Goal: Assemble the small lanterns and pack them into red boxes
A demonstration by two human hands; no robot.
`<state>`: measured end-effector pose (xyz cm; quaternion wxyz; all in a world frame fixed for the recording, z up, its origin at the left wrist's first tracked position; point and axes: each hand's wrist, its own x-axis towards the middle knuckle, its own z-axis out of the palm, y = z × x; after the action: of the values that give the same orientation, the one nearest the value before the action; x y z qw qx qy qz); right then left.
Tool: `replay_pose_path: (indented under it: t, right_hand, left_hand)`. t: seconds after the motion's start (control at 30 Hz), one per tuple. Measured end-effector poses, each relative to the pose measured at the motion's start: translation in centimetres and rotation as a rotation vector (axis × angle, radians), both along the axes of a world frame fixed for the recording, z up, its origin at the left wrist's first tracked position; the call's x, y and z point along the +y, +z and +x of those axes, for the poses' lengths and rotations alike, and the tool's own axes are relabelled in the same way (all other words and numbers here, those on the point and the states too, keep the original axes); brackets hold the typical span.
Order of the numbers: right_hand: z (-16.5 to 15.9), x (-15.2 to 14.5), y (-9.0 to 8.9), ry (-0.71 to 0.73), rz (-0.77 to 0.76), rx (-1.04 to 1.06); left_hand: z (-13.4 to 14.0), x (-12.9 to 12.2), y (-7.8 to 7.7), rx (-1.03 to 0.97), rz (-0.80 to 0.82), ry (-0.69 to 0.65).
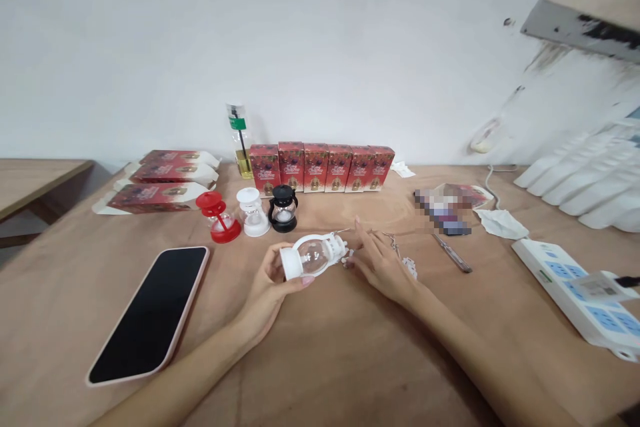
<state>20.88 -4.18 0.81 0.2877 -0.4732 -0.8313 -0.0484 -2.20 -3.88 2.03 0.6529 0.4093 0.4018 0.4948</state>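
A small white lantern point(316, 256) with a clear globe lies tilted on its side in my left hand point(274, 278). The fingers and thumb of that hand are closed round its base, and its top points right. My right hand point(381, 261) is beside the lantern's top, index finger stretched out and the others partly bent. Tiny white pieces show by its thumb; whether it touches them I cannot tell. A thin metal chain point(393, 242) and some small white parts point(410, 267) lie just past this hand. Red point(218, 218), white point(255, 212) and black point(283, 209) lanterns stand upright behind.
Several red boxes point(316, 168) stand in a row at the wall, beside a bottle point(241, 147). Flattened red boxes point(163, 195) lie back left. A phone point(150, 313) is front left. To the right are a utility knife point(453, 253), a power strip point(570, 287) and white stacked pieces point(585, 180).
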Motion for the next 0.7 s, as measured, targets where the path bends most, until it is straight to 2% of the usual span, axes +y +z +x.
replay_pose_path:
  t: [0.13,0.27,0.33,0.4,0.47,0.6,0.7]
  right_hand:
    - [-0.4,-0.2,2.6,-0.011,0.180,-0.069]
    - [-2.1,-1.3,5.8,0.146,0.261,-0.117]
    - [-3.3,-2.2,6.6,0.235,0.320,-0.146]
    - [-4.4,-3.3,6.6,0.291,0.394,-0.195]
    - [-5.4,-4.5,5.8,0.322,0.453,-0.246]
    - [-6.6,-6.8,3.6,0.305,0.460,-0.282]
    - [-6.7,-7.9,2.4,0.375,0.459,-0.295]
  left_hand:
    - [0.1,0.0,-0.8,0.282,0.198,-0.027]
    - [-0.1,-0.3,-1.6,0.598,0.445,-0.071]
    - [-0.2,-0.3,-1.9,0.727,0.555,-0.071]
    - [-0.4,-0.3,-2.1,0.832,0.630,-0.051]
    - [-0.6,-0.2,-2.4,0.929,0.650,-0.026]
    - [-0.7,-0.3,-2.7,1.057,0.615,-0.007]
    - [-0.3,-0.2,-2.6,1.154,0.576,-0.015]
